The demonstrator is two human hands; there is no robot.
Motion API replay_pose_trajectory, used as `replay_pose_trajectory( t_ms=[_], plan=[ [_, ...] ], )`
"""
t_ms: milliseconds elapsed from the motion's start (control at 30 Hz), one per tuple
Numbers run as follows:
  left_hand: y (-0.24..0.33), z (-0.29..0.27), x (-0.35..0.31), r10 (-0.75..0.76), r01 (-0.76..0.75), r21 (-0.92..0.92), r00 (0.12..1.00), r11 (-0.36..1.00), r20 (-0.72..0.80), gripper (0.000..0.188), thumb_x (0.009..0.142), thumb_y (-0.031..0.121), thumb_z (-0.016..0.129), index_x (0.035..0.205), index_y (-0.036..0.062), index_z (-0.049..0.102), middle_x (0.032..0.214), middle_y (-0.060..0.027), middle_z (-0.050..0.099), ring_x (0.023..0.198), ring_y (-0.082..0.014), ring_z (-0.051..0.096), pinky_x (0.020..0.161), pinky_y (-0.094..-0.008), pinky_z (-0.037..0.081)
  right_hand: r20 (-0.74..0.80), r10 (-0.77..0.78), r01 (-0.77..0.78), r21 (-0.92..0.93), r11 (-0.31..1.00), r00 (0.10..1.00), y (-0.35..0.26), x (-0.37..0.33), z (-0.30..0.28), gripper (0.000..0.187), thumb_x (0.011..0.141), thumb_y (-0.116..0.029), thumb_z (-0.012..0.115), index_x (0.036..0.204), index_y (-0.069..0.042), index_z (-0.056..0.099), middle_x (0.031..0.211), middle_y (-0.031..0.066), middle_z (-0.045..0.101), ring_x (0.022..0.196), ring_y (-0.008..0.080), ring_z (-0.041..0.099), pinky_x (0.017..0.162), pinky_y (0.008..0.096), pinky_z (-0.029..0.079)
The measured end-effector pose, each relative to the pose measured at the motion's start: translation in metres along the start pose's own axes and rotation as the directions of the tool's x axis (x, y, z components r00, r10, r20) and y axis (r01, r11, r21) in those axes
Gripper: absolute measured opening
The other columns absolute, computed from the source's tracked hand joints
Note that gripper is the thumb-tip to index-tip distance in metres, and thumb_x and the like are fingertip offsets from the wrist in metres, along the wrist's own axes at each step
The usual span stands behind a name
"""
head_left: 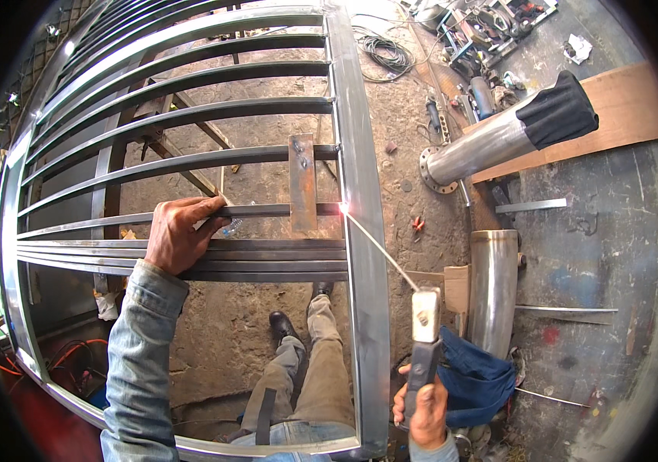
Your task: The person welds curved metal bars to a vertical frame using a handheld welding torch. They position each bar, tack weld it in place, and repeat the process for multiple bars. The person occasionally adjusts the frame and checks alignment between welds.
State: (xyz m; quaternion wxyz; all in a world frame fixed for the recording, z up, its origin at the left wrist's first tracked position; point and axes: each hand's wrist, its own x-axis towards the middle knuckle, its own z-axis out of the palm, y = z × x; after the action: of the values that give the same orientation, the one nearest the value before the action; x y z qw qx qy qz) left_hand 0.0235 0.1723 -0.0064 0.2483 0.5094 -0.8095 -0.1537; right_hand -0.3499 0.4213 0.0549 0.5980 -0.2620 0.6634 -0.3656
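My right hand [426, 412] is closed round the handle of a welding electrode holder [424, 327]. A thin welding rod [383, 250] slants up and left from its jaw. The rod's tip meets a bright arc spot [344, 208], where a thin steel bar [260, 209] joins the right rail [369, 269] of a barred metal frame. My left hand [177, 233] grips this bar near its middle, fingers curled over it. A short flat steel strip [302, 189] lies across the bar and the one beyond it, close to the rail. Nearer me, several loose-looking bars [283, 258] lie side by side.
Beyond, more crossbars [213, 108] span the frame. At right are a flanged metal pipe [475, 150] with a black cloth [560, 112] over its end, a second pipe [494, 285] and a blue cloth [471, 377]. Coiled cable [384, 58] lies on the floor. My legs [325, 354] show below the frame.
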Motion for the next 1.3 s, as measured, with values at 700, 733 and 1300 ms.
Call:
replay_pose_trajectory(
  t_ms=[700, 733, 1300],
  plan=[
    [-0.002, 0.005, 0.001, 0.004, -0.005, -0.020, 1.000, 1.000, -0.022, 0.024, 0.082, 0.012, 0.082, 0.102, 0.0011, 0.075, 0.090, -0.0165, 0.074, 0.078, -0.0349, 0.073, 0.068, -0.0390, 0.057, -0.298, -0.404, 0.253, -0.438, 0.863, 0.865, 0.043, -0.013, 0.000, 0.044, 0.096, -0.029, 0.071, 0.120, 0.000, 0.048, 0.076, 0.0076, 0.056, 0.054, 0.0165, 0.052, 0.052, 0.0323, 0.047],
    [-0.002, 0.006, 0.001, 0.003, -0.003, -0.008, 1.000, 1.000, -0.027, 0.024, 0.082, 0.013, 0.082, 0.102, 0.0010, 0.075, 0.091, -0.0165, 0.075, 0.079, -0.0348, 0.073, 0.068, -0.0390, 0.057, -0.222, -0.597, 0.322, -0.673, 0.666, 0.771, 0.049, -0.012, 0.006, 0.045, 0.092, -0.024, 0.076, 0.119, 0.002, 0.050, 0.078, 0.0095, 0.059, 0.057, 0.0198, 0.055, 0.055, 0.0350, 0.048],
    [-0.011, 0.008, -0.004, -0.027, 0.027, -0.003, 1.000, 1.000, 0.014, 0.024, 0.084, 0.003, 0.080, 0.107, -0.0028, 0.076, 0.097, -0.0196, 0.076, 0.087, -0.0283, 0.077, 0.076, -0.0360, 0.061, -0.297, -0.578, 0.198, -0.742, 0.641, 0.761, 0.037, 0.012, 0.041, 0.042, 0.073, -0.024, 0.095, 0.083, 0.000, 0.062, 0.072, 0.0144, 0.069, 0.067, 0.0335, 0.072, 0.061, 0.0409, 0.054]
  ],
)
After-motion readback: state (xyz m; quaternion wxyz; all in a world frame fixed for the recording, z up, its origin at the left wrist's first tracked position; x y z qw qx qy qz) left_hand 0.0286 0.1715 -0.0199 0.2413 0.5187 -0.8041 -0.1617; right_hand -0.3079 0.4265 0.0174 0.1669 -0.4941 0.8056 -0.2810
